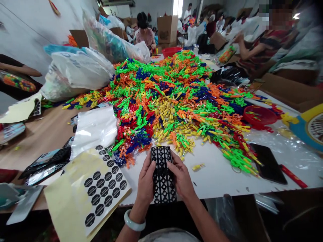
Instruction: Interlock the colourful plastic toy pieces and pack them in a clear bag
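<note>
Landmark: I take the grid plate (163, 174), a black perforated rectangle, as my reference for all places.
Plate position: I see it at the near edge of the table (219, 174), long axis pointing away from the wearer, near end over the table edge.
Left hand (145, 183): I note it wraps the plate's left long side, fingers curled closed on the edge, thumb lying on the top face. A pale bangle (134, 222) sits on that wrist.
Right hand (181, 178): it clasps the plate's right long side, fingers folded over the edge; firm contact, no gap that I can see.
Pile (176, 101): a heap of small plastic pieces in green, orange, yellow, blue and red begins just beyond the plate's far end and spreads far back.
Sticker sheet (91, 191): left of the plate, a yellowish sheet carrying rows of black hexagons.
White bag (94, 129): beyond the sheet, left of the plate and against the pile.
Phone (268, 163): a dark slab well right of the plate; a red pen (294, 176) lies just past it.
Red bowl (259, 116): far right of the plate, at the pile's fringe.
Co-workers: I see other people seated beyond the pile.
</note>
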Demonstrator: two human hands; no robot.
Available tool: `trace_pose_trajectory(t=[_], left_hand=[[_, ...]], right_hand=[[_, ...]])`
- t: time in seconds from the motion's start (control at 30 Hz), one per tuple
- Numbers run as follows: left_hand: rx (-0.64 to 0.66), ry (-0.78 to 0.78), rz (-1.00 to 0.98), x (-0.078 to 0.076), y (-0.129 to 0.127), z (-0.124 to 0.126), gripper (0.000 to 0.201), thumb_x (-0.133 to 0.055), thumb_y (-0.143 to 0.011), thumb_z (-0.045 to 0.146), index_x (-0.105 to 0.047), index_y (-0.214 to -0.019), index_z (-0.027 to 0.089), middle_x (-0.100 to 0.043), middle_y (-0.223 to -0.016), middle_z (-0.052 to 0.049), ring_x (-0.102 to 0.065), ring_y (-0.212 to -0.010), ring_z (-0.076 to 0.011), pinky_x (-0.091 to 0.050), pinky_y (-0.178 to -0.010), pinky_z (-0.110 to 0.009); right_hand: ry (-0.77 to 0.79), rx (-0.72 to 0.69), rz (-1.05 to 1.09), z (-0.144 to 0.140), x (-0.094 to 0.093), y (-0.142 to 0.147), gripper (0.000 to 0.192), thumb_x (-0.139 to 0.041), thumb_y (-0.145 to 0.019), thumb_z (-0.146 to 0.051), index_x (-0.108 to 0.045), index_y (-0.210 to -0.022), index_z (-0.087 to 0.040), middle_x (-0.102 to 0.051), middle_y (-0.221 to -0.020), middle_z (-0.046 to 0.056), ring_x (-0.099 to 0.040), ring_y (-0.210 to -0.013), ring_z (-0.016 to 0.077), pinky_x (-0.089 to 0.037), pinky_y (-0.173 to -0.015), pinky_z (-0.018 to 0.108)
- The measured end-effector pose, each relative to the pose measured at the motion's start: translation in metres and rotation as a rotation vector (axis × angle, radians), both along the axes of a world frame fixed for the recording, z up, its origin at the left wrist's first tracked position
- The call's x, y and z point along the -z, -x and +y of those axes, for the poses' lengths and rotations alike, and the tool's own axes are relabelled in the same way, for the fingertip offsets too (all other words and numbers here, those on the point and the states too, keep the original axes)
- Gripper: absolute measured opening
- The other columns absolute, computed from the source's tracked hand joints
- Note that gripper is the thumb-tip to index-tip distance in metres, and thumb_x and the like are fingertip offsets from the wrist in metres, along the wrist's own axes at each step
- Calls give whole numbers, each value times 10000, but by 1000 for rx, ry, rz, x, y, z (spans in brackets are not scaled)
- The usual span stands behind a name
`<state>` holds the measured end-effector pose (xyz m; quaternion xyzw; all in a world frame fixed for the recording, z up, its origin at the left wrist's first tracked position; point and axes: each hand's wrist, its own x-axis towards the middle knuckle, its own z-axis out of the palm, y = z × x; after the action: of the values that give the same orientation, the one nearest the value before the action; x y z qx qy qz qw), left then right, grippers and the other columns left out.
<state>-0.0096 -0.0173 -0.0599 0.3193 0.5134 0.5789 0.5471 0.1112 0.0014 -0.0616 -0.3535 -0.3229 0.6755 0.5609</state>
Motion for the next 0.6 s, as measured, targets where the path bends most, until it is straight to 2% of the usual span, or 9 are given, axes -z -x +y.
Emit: trace_pose_trajectory(t=[0.1, 0.23, 0.37, 0.5, 0.6], left_hand=[[-29, -3, 16, -3, -4, -2, 509, -527, -907, 385, -432, -1401, 310, -399, -1503, 14, -319, -1408, -200, -247, -1186, -384], [-46, -12, 223, -8, -3, -5, 505, -512, -918, 385, -425, -1408, 304, -373, -1513, 34, -296, -1416, -174, -236, -1185, -329], [-35, -24, 462, -7, 3, -2, 513, -471, -936, 373, -392, -1432, 267, -380, -1506, 22, -307, -1410, -157, -250, -1177, -303], [-77, -13, 536, 0, 8, -4, 509, -451, -942, 370, -393, -1433, 247, -386, -1503, 6, -314, -1406, -160, -268, -1171, -308], [-95, 21, 540, 5, 13, -11, 507, -463, -936, 385, -409, -1424, 258, -398, -1498, 1, -323, -1404, -176, -265, -1175, -337]], right_hand=[[-29, -21, -103, -2, -2, 0, 515, -605, -874, -356, -491, -1371, -286, -495, -1433, 9, -428, -1339, 249, -313, -1144, 466], [-150, 49, -473, -6, 6, 3, 549, -482, -944, -387, -352, -1463, -267, -313, -1545, -8, -241, -1437, 189, -157, -1207, 413], [-332, 51, -759, -6, 18, 11, 576, -353, -987, -350, -161, -1523, -260, -196, -1585, 1, -190, -1453, 179, -205, -1197, 411], [-501, 80, -940, -2, 21, 15, 576, -309, -994, -269, -102, -1531, -241, -238, -1573, 53, -236, -1437, 183, -295, -1162, 417], [-613, 110, -1087, -1, 19, 13, 570, -360, -971, -238, -195, -1515, -187, -400, -1478, 122, -366, -1357, 225, -350, -1120, 457]])
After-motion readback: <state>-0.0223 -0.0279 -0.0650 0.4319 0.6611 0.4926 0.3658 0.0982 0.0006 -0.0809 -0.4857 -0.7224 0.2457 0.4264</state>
